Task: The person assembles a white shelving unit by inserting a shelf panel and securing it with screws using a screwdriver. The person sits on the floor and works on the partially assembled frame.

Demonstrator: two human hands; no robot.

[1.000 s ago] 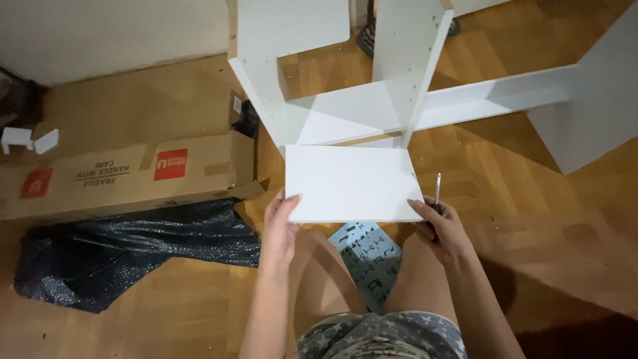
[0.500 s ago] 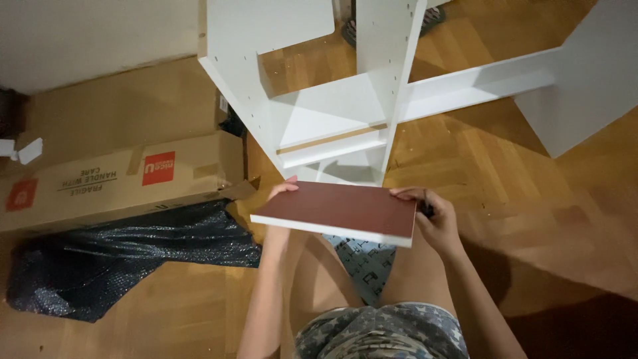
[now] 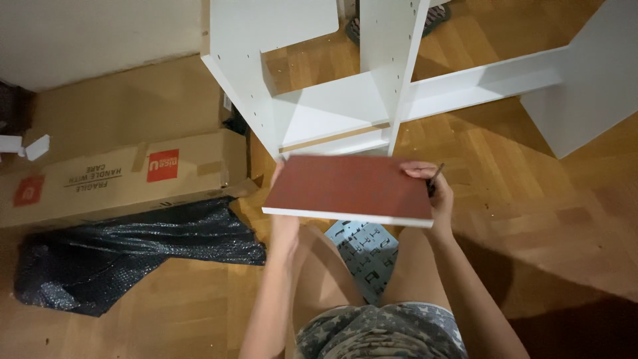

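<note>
The panel [image 3: 349, 188] now shows a reddish-brown face with a white front edge; a second ago it showed a plain white face, so it has been flipped over. It is held level, lifted off the floor [image 3: 531, 199], just in front of the open white frame [image 3: 332, 100] and above the person's knees. The left hand [image 3: 282, 223] grips its left edge from below, mostly hidden under the board. The right hand [image 3: 435, 189] clasps the right edge, fingers over the top — and also pinches a thin dark tool [image 3: 435, 176]. A printed sheet [image 3: 365, 252] lies between the legs. A long cardboard box [image 3: 119, 176] and dark bubble wrap [image 3: 126, 256] sit to the left.
</note>
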